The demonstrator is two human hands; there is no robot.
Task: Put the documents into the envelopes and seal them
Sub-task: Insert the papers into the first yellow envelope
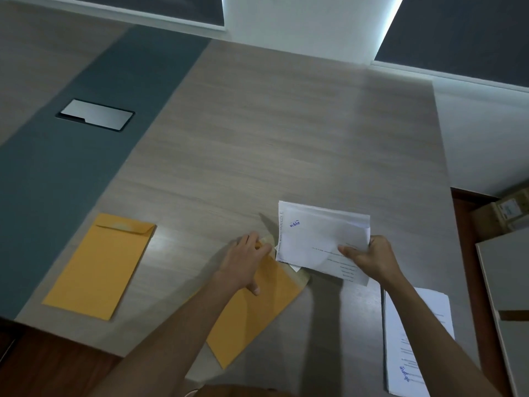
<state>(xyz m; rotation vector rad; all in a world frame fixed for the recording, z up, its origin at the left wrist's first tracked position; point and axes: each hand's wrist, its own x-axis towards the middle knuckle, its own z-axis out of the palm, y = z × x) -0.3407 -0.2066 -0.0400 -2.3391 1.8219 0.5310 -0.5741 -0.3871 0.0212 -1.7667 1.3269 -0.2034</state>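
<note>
- A person's left hand (248,260) holds the mouth end of a yellow envelope (257,313) lying on a wooden table (286,144), fingers curled at its flap.
- The right hand (369,260) grips a folded sheaf of white documents (320,236) just beside that opening.
- A second envelope (100,265) lies well left; a paper stack (400,348) sits right.

On the table (286,133): one envelope (100,267) at left, second envelope (252,308) in centre under left hand (246,262). Folded docs (320,239) in right hand (369,259), just right of it. Paper stack (429,316) at near right.
</note>
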